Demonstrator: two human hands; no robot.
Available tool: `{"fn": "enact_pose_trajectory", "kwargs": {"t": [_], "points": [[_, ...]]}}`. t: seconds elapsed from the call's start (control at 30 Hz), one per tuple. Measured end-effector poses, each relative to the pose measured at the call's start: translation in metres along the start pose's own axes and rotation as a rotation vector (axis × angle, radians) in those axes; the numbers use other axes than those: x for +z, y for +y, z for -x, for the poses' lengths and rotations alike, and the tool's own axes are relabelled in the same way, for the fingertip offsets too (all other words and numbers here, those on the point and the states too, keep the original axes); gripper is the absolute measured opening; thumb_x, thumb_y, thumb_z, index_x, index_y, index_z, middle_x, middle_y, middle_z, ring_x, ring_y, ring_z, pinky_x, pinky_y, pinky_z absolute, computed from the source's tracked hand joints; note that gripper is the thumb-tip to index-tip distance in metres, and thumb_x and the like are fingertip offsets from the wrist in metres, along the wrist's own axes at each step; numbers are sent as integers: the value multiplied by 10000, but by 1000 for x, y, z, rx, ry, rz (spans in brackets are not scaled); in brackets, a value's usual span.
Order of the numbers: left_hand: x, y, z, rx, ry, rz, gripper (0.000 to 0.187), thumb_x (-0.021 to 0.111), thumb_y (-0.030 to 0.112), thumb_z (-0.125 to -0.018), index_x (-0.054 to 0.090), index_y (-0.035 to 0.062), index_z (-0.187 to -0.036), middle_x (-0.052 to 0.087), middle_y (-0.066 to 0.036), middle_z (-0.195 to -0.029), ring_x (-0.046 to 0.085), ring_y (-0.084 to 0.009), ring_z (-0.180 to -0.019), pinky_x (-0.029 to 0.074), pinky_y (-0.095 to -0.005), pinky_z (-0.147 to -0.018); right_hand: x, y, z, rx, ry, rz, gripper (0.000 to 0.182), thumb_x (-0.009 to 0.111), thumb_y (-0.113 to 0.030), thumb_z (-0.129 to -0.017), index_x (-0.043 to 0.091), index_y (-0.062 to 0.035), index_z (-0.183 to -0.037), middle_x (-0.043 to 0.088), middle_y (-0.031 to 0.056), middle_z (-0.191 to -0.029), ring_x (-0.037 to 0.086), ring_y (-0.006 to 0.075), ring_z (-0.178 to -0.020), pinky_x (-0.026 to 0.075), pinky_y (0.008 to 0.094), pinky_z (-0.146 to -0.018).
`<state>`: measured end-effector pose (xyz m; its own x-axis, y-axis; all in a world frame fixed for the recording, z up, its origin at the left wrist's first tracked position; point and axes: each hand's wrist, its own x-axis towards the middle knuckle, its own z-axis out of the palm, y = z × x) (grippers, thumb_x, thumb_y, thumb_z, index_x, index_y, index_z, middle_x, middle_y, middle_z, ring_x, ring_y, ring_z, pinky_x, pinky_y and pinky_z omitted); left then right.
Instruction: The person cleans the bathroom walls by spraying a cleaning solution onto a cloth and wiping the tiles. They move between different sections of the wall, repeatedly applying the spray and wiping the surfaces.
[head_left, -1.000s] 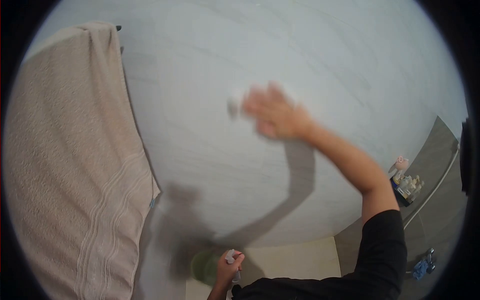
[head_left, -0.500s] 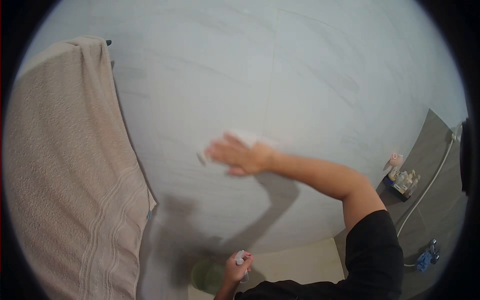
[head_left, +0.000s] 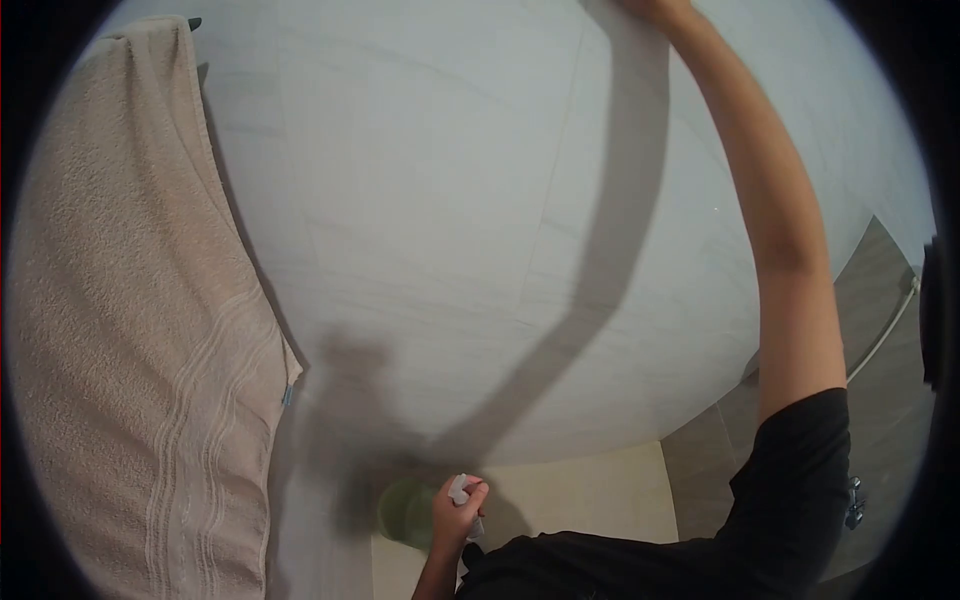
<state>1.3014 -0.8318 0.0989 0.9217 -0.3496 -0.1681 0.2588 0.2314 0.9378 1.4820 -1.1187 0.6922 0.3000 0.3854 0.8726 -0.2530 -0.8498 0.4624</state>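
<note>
My left hand (head_left: pixel 456 518) is wrapped round a small white spray bottle (head_left: pixel 460 490), low in the view in front of my body. My right arm reaches up along the pale marbled wall (head_left: pixel 420 180). Only the base of my right hand (head_left: pixel 655 8) shows at the top edge; its fingers are out of frame, so what it touches or holds is hidden. The arm's shadow falls on the wall to its left.
A beige towel (head_left: pixel 120 300) hangs at the left. Below, a green bucket (head_left: pixel 405 512) stands on the light floor (head_left: pixel 600 495). At the right are a grey tiled wall (head_left: pixel 700 455), a shower hose (head_left: pixel 885 335) and a metal tap (head_left: pixel 854 503).
My right hand has moved from the middle of the wall up and right to the top edge. My left hand has shifted slightly up and left with the bottle. The arm now hides the bottle shelf.
</note>
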Motion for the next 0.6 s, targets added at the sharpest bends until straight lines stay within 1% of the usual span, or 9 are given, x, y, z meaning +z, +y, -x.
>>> {"fn": "enact_pose_trajectory", "kwargs": {"t": [0.07,0.1,0.13,0.2,0.37,0.47,0.5,0.57,0.6], "points": [[-2,1,-2,17,-14,2,134,718,85,-867,640,18,-954,569,-12,-732,561,-106,-564,444,-266,-521,1,-28,45,-44,-77,23,674,254,-513,-1039,222,-105,-1575,175,85,-1655,77,252,-1538,10,450,-1251],[-2,2,-4,35,-26,5,133,718,82,-867,640,18,-955,570,-13,-736,560,-105,-566,442,-263,-521,38,-18,76,1,-288,34,635,547,-448,-938,438,-141,-1483,459,101,-1517,358,284,-1442,219,539,-1187],[-2,4,-5,34,-25,9,133,718,82,-867,640,18,-955,570,-13,-736,560,-105,-566,442,-263,-521,37,-45,122,-266,35,-62,648,548,-467,-931,442,-144,-1483,430,95,-1542,337,295,-1457,200,563,-1185],[-2,9,-4,39,-36,-2,133,719,73,-867,640,16,-956,573,-16,-742,557,-104,-562,437,-256,-518,29,-89,215,-340,-249,-146,678,529,-489,-936,399,-164,-1517,419,54,-1551,348,256,-1454,205,580,-1175],[-2,13,-3,31,-60,2,126,725,75,-875,645,18,-953,586,-12,-709,547,-89,-546,425,-259,-505,49,-128,421,-629,-508,-488,563,462,-443,-1000,421,-186,-1500,385,-25,-1570,274,183,-1489,156,473,-1233],[-2,12,0,5,-76,-32,126,728,73,-870,649,15,-950,589,-12,-707,551,-91,-537,425,-257,-504,46,-104,396,-726,-641,-586,544,446,-437,-1007,441,-190,-1492,385,-33,-1572,254,168,-1497,141,475,-1238],[-2,12,-1,-9,-84,-41,126,729,71,-868,651,13,-948,589,-12,-705,553,-92,-534,426,-257,-505,50,-87,377,-708,-467,-491,551,479,-420,-994,444,-190,-1493,386,-28,-1573,250,180,-1500,134,482,-1239],[0,8,-5,-14,-107,-61,125,722,67,-866,644,12,-947,582,-13,-716,558,-100,-541,435,-260,-511,51,-37,309,-527,-295,-466,600,563,-385,-943,440,-185,-1496,416,40,-1557,280,256,-1493,140,559,-1216],[1,6,-3,-34,-112,-72,124,715,63,-865,637,11,-946,575,-14,-727,563,-108,-548,444,-264,-517,31,-17,259,-391,-332,-255,592,570,-369,-928,462,-186,-1480,427,69,-1547,310,285,-1478,167,586,-1197]]}}
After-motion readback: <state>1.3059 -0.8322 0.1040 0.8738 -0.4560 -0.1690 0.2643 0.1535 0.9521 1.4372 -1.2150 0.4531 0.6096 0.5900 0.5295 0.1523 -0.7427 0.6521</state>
